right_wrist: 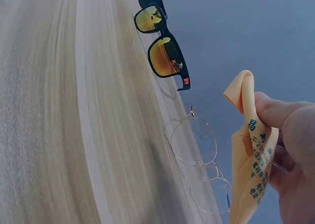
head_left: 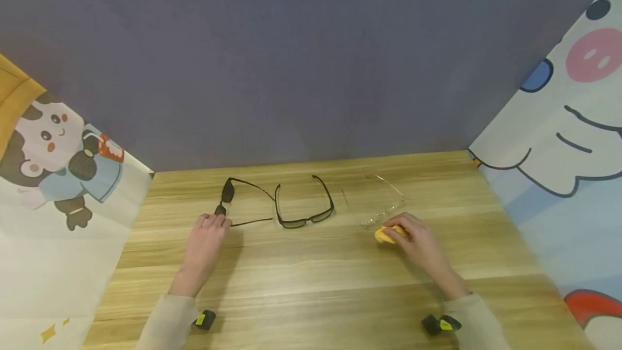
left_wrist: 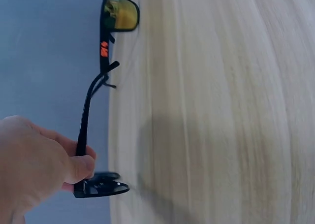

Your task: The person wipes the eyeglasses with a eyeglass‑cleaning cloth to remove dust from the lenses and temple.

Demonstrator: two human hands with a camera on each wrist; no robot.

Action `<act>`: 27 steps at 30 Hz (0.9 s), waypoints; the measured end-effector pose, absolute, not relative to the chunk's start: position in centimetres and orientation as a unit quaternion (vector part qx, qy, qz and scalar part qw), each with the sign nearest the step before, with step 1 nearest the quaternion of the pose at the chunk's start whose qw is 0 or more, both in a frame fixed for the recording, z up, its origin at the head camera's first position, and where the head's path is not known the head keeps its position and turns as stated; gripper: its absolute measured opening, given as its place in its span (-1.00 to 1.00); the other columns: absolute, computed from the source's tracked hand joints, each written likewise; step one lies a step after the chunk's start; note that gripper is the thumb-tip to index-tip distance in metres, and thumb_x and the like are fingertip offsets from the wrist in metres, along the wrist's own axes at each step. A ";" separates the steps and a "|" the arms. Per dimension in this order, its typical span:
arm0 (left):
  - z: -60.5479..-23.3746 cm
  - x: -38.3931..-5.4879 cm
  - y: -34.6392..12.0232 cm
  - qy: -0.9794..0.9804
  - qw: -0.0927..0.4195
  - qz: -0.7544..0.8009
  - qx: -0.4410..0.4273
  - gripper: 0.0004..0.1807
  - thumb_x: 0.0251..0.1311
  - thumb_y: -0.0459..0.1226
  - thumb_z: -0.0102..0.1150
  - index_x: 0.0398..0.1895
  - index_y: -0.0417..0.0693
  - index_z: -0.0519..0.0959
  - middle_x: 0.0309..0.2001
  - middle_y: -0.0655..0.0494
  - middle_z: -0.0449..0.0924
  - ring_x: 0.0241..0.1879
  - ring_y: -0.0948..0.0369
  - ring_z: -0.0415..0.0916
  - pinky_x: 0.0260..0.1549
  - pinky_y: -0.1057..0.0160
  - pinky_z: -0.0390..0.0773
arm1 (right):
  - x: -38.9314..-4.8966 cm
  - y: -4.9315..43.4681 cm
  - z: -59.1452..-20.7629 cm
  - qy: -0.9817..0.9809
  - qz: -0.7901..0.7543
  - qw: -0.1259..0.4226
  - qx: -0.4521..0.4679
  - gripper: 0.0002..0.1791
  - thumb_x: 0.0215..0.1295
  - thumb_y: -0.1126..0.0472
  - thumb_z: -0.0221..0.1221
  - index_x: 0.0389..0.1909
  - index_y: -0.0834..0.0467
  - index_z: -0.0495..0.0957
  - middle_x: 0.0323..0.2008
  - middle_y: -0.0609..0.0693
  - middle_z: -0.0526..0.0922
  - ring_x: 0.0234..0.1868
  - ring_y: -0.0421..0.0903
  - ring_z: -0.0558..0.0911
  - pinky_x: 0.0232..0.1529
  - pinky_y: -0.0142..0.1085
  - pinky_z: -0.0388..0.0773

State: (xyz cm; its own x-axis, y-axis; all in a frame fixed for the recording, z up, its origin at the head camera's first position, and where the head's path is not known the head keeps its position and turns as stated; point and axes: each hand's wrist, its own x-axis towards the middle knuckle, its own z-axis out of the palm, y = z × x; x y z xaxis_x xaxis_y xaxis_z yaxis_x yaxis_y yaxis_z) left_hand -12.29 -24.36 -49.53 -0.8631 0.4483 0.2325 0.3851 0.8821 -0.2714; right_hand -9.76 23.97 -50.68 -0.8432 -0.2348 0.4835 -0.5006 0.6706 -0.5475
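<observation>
My left hand (head_left: 208,239) pinches black sunglasses (head_left: 227,190) near one hinge, at the left of the table in the head view. In the left wrist view, thumb and fingers close round the temple of these sunglasses (left_wrist: 84,130), beside the dark lenses. My right hand (head_left: 418,239) holds a crumpled orange-yellow cleaning cloth (head_left: 384,235); dark printed characters show on the cloth (right_wrist: 253,155) in the right wrist view. Just beyond that hand are thin wire-rimmed glasses (head_left: 380,216) with clear lenses. Between the hands lie black-framed sunglasses (head_left: 305,220), whose lenses look yellow-orange in the right wrist view.
The wooden table (head_left: 301,296) ends at a grey back wall (head_left: 311,69). Printed cartoon panels stand along the left side (head_left: 63,150) and right side (head_left: 573,139). A small black device with a yellow mark sits at each wrist.
</observation>
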 end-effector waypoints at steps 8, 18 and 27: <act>-48.0 -11.1 -23.3 -0.956 0.182 0.075 -0.218 -0.68 -0.11 -0.54 0.55 -0.25 -0.24 0.67 -0.23 -0.10 0.74 -0.20 -0.01 0.71 -0.02 0.02 0.66 | -9.7 23.4 -50.9 -0.890 0.359 0.186 0.213 -0.75 0.10 0.43 0.47 -0.26 0.11 0.69 -0.28 -0.15 0.72 -0.27 -0.21 0.65 -0.25 -0.52 0.59; -46.3 -9.5 -22.2 -0.959 0.203 -0.049 -0.189 -0.81 0.05 -0.40 0.51 -0.30 -0.30 0.69 -0.35 -0.10 0.73 -0.35 -0.01 0.68 -0.37 0.11 0.57 | -9.7 23.0 -51.2 -0.886 0.365 0.180 0.221 -0.75 0.10 0.43 0.47 -0.25 0.12 0.68 -0.27 -0.15 0.71 -0.27 -0.22 0.64 -0.24 -0.56 0.57; -44.8 -8.6 -21.0 -0.942 0.226 -0.187 -0.161 -0.81 0.02 -0.45 0.53 -0.32 -0.28 0.69 -0.40 -0.07 0.74 -0.49 0.11 0.64 -0.45 0.10 0.58 | -9.7 22.8 -51.4 -0.886 0.363 0.183 0.224 -0.74 0.08 0.42 0.48 -0.25 0.11 0.68 -0.27 -0.16 0.72 -0.28 -0.22 0.65 -0.24 -0.53 0.58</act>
State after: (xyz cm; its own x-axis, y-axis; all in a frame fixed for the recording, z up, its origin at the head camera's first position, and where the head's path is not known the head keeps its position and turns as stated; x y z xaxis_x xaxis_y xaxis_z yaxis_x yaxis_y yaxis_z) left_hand -8.60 -21.01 -44.79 -0.8457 0.2184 0.4870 0.3882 0.8779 0.2803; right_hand -9.74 22.78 -51.41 -0.8325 -0.2642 0.4870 -0.5298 0.6366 -0.5604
